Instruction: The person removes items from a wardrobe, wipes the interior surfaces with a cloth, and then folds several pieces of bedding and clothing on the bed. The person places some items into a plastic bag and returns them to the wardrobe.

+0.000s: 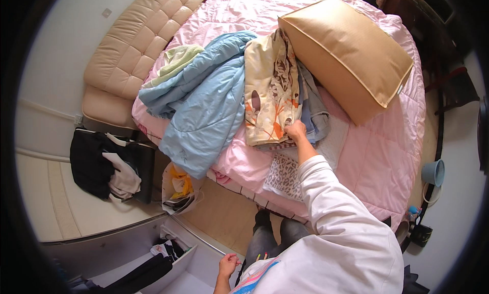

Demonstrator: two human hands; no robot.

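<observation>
My right hand (296, 130) grips the near right edge of a folded floral cloth (263, 88), cream with brown, white and orange print. The cloth lies on top of a pile on the bed; blue and grey folded fabrics (319, 116) stick out from under its right side. Low beside my body, my left hand (228, 264) hangs with fingers loosely bent and nothing visible in it. A light blue quilt (210, 114) lies bunched left of the floral cloth. Behind and to the right stands a tan fabric storage bag (344, 49), bulky and box-shaped.
A pink quilted cover (382, 156) spreads over the bed, with a leopard-print cloth (284, 175) at its near edge. The padded headboard (126, 49) is on the left. Below are a plastic bag (181, 187), black clothing (89, 160) and an open wardrobe (187, 256). A blue bin (433, 172) stands right.
</observation>
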